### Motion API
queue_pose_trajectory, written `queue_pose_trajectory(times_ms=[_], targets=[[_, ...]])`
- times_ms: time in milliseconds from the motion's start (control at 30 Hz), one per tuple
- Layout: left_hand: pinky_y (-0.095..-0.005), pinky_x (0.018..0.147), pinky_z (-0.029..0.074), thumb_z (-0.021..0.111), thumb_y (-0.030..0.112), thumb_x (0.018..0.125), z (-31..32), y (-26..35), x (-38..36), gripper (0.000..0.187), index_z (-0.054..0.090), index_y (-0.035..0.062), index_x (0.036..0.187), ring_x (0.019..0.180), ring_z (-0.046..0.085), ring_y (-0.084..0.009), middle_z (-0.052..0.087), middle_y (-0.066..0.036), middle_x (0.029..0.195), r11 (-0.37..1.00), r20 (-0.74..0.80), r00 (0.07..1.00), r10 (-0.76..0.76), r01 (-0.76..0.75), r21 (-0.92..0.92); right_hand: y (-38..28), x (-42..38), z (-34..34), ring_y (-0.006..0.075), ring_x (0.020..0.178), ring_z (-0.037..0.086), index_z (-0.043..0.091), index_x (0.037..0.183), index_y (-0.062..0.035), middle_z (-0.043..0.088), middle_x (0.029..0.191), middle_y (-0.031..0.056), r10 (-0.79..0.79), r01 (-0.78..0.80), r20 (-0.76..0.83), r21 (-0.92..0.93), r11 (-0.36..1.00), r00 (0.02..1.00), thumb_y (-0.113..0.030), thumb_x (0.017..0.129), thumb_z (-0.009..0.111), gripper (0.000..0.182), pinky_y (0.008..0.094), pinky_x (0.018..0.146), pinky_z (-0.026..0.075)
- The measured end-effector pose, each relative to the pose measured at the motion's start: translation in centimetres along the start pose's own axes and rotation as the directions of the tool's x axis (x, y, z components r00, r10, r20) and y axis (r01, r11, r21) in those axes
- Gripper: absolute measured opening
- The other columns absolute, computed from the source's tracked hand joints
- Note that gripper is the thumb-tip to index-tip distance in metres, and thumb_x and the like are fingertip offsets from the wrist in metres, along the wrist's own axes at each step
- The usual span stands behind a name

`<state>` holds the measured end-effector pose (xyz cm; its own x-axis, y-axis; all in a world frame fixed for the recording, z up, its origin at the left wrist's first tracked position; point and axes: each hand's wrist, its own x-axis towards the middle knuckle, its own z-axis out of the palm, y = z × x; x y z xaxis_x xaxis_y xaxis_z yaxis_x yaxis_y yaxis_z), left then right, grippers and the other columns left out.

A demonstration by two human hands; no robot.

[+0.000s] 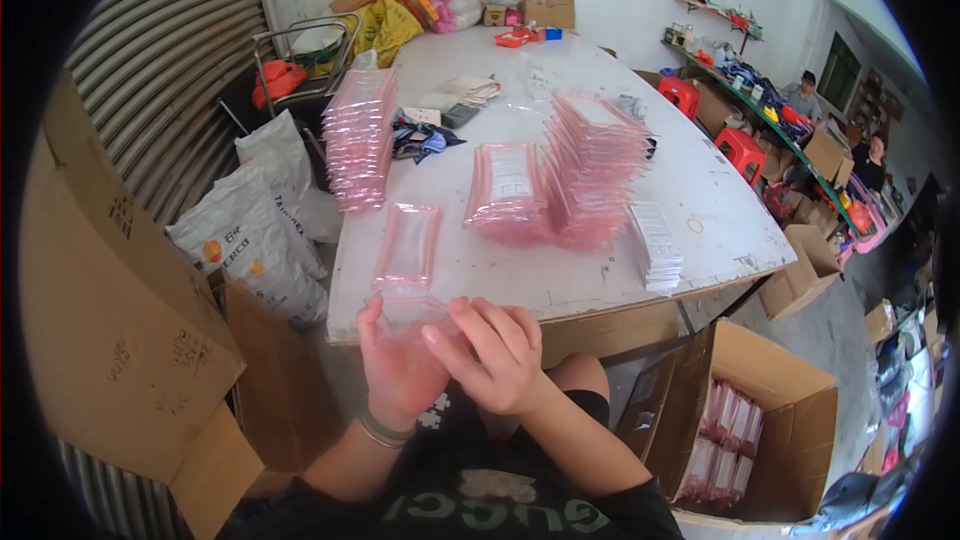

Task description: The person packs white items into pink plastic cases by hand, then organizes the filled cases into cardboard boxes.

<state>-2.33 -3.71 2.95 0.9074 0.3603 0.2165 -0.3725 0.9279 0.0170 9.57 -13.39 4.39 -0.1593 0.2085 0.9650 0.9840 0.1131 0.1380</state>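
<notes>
My left hand (pixel 402 370) is closed around the lower edge of a clear plastic pouch (pixel 408 312), held just in front of the table edge. The fingers of my right hand (pixel 492 352) pinch the pouch's right side; part of it is hidden behind them. Flat on the table beyond lies a single pink-edged clear pouch (pixel 408 245). A tall stack of such pouches (pixel 360 140) stands at the left. Two more piles sit in the middle, a lower one (pixel 505 185) with printed paper showing and a higher, leaning one (pixel 595 170). White printed leaflets (pixel 655 248) are stacked to their right.
Below the table at right, an open carton (pixel 790 440) holds several packed pouches. Large cartons (pixel 130 280) and white sacks (pixel 250 230) crowd the left. Dark cloth (pixel 425 138) lies on the white table (pixel 690 275). Two people sit at a far bench (pixel 770 125).
</notes>
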Motion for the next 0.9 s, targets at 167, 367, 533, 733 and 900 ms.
queue_pose_trajectory(times_ms=[167, 367, 533, 733, 900], targets=[[-0.0513, 0.113, 0.034, 0.052, 0.066, 0.088, 1.5, -1.2, 0.6, 0.098, 0.020, -0.0035, 0.150, 0.131, 0.043, -0.0405, 0.042, -0.024, 0.135, 0.953, -0.249, 0.956, 0.157, -0.080, 0.291, -0.2, 0.4, -2.0, 0.0285, 0.092, 0.064, 0.068, 0.098, 0.0015, 0.066, 0.103, 0.0150, -0.064, 0.042, 0.150, 0.146, 0.988, 0.987, -0.007, 0.063, 0.066, 0.036, 0.0392, 0.077, 0.052], [-0.0526, 0.108, 0.039, 0.057, 0.058, 0.087, 1.3, -1.5, 0.7, 0.079, 0.031, 0.0074, 0.142, 0.127, 0.046, -0.0420, 0.042, -0.020, 0.129, 0.887, -0.245, 0.931, 0.271, -0.143, 0.439, -1.1, 1.5, -2.9, 0.0316, 0.099, 0.065, 0.065, 0.104, -0.0007, 0.066, 0.104, 0.0144, 0.231, -0.365, 0.368, 0.350, 0.863, 0.901, -0.009, 0.068, 0.074, 0.038, 0.0434, 0.090, 0.047], [-0.0509, 0.103, 0.043, 0.051, 0.046, 0.093, 0.6, -1.3, 0.8, 0.057, 0.039, 0.0106, 0.136, 0.123, 0.049, -0.0389, 0.046, -0.015, 0.127, 0.843, -0.221, 0.893, 0.392, -0.252, 0.475, -0.6, 1.1, -4.1, 0.0319, 0.120, 0.056, 0.056, 0.124, -0.0020, 0.060, 0.126, 0.0167, 0.185, -0.467, 0.585, 0.377, 0.800, 0.790, -0.018, 0.073, 0.079, 0.059, 0.0504, 0.104, 0.032], [-0.0507, 0.103, 0.044, 0.049, 0.041, 0.095, 1.3, -0.3, 0.1, 0.053, 0.039, 0.0107, 0.138, 0.124, 0.049, -0.0344, 0.047, -0.013, 0.128, 0.829, -0.212, 0.889, 0.405, -0.260, 0.495, -0.9, 1.0, -2.6, 0.0352, 0.134, 0.045, 0.042, 0.141, -0.0004, 0.052, 0.139, 0.0202, 0.105, -0.546, 0.745, 0.377, 0.748, 0.659, -0.020, 0.074, 0.078, 0.078, 0.0528, 0.110, 0.025], [-0.0503, 0.102, 0.045, 0.051, 0.042, 0.095, 1.4, -0.3, 0.1, 0.052, 0.041, 0.0111, 0.136, 0.124, 0.049, -0.0346, 0.048, -0.012, 0.127, 0.760, -0.161, 0.865, 0.476, -0.312, 0.569, -0.6, 0.3, -1.4, 0.0326, 0.132, 0.047, 0.043, 0.142, -0.0008, 0.054, 0.136, 0.0195, 0.053, -0.445, 0.674, 0.425, 0.788, 0.737, -0.024, 0.072, 0.080, 0.082, 0.0512, 0.109, 0.026]])
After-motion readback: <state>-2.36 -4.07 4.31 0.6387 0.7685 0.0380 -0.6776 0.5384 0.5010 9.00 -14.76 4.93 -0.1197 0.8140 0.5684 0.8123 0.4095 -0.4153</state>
